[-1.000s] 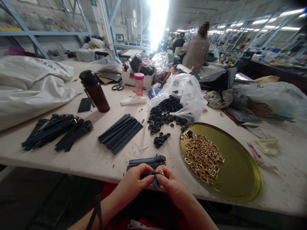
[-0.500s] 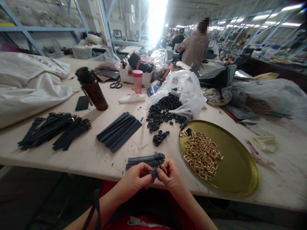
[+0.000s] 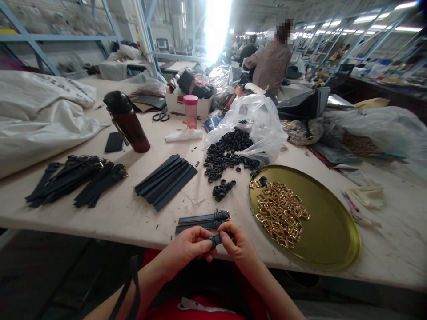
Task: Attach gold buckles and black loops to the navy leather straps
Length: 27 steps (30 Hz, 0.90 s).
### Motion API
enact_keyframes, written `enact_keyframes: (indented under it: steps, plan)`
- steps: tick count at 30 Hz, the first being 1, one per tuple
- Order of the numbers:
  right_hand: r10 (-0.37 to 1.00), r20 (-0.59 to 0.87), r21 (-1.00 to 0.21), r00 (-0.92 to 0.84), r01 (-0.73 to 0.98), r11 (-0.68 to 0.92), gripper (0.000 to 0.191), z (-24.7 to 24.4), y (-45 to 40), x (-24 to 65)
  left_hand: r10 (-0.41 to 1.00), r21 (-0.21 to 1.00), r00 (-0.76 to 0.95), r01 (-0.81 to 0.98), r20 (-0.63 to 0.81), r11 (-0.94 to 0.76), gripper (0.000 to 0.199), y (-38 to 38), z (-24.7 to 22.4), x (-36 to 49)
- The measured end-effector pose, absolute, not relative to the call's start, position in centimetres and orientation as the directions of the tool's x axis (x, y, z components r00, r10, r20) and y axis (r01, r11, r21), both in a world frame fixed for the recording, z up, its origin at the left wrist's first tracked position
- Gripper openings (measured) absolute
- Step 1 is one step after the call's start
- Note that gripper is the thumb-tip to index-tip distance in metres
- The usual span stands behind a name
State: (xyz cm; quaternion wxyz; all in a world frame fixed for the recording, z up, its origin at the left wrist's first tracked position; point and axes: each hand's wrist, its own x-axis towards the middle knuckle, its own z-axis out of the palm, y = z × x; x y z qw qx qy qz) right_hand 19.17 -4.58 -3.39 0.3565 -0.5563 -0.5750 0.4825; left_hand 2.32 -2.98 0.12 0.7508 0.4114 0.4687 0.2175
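Note:
Between my left hand (image 3: pixel 187 248) and my right hand (image 3: pixel 236 242) is a short dark leather watch strap (image 3: pixel 215 240), pinched in the fingers of both. Its far end is hidden behind my right fingers. Just beyond my hands, two dark straps with gold buckles (image 3: pixel 203 222) lie on the table, almost touching my left fingers. To the right, gold metal buckles (image 3: pixel 282 213) lie heaped on a round brass tray (image 3: pixel 328 235). Black rubber loops (image 3: pixel 227 153) spill from a clear plastic bag (image 3: pixel 258 124).
A stack of dark strap blanks (image 3: pixel 166 181) and a pile of buckled straps (image 3: pixel 76 181) lie on the pale table (image 3: pixel 100 218). Further back stand a brown bottle (image 3: pixel 128 124) and a cardboard box (image 3: pixel 187 106). A person (image 3: pixel 270 66) stands beyond the table.
The small strap has turned flatter between my fingers, and my right hand now covers its far end. My hands have drawn slightly closer together, and the whole view has shifted a little.

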Motion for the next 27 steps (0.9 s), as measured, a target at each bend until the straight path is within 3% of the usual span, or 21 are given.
enact_keyframes:
  steps: [5, 8, 11, 14, 19, 27]
  plan:
    - [0.975, -0.048, -0.904, -0.216, 0.426, 0.049, 0.011, -2.6, -5.1, 19.6, 0.692, 0.812, 0.470, 0.100, -0.548, 0.575, 0.031, -3.2, -1.2, 2.3]
    - [0.968, -0.080, -0.894, -0.240, 0.447, 0.037, 0.012, -2.5, -5.3, 19.7, 0.685, 0.810, 0.478, 0.103, -0.550, 0.578, 0.028, -3.3, -1.7, 2.6]
    - [0.973, -0.098, -0.886, -0.207, 0.464, 0.010, 0.012, -3.0, -5.6, 19.3, 0.750, 0.872, 0.453, 0.160, -0.482, 0.464, 0.022, -3.3, -1.8, 2.8]
    - [0.990, -0.088, -0.901, -0.114, 0.432, -0.030, 0.012, -3.6, -5.6, 18.7, 0.794, 0.913, 0.452, 0.237, -0.406, 0.332, 0.022, -3.2, -1.5, 2.9]
    - [0.991, -0.130, -0.944, -0.020, 0.310, -0.118, 0.015, -4.2, -5.4, 18.4, 0.742, 0.942, 0.580, 0.218, -0.337, 0.257, 0.038, -2.9, -0.9, 2.4]
    - [0.995, -0.095, -0.942, 0.018, 0.321, -0.096, 0.014, -4.5, -5.7, 18.0, 0.780, 0.913, 0.480, 0.144, -0.401, 0.381, 0.040, -3.1, -2.9, 2.8]
